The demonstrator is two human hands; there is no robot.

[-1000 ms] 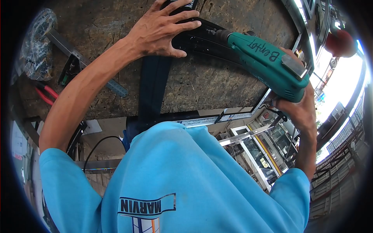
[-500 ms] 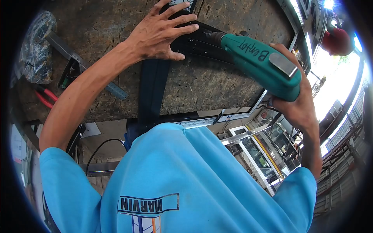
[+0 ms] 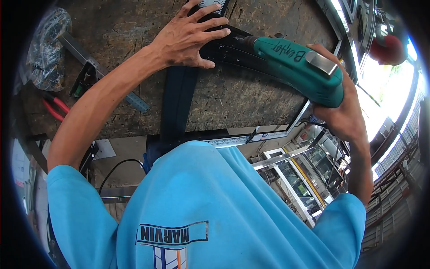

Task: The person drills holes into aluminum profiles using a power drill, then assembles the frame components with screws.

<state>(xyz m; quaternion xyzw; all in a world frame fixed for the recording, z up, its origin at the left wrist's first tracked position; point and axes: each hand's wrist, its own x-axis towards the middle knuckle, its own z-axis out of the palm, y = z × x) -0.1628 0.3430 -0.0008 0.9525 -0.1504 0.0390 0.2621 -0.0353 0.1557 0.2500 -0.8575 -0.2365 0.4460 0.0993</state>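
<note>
Near the top of the head view, my left hand (image 3: 190, 38) lies with its fingers spread over a black metal frame (image 3: 179, 98), at the place where its bars meet. My right hand (image 3: 342, 105) is wrapped around the rear of a green power drill (image 3: 291, 62). The drill lies nearly level, its chuck pointing left towards the frame bar just right of my left fingers. Dark shadow hides the drill's tip and whether it touches the bar. Small pale flecks lie on the bar near the chuck.
The worn wooden workbench (image 3: 251, 101) carries a combination square (image 3: 96, 67), red-handled pliers (image 3: 54, 107) and a plastic-wrapped bundle (image 3: 49, 49) at the left. A long frame strip (image 3: 268, 135) runs along the near edge. A person in red headwear (image 3: 389, 49) is at the upper right.
The drill and my right hand have shifted very slightly up and left. My left hand keeps its place on the frame. The person at the upper right shows no more bright spark.
</note>
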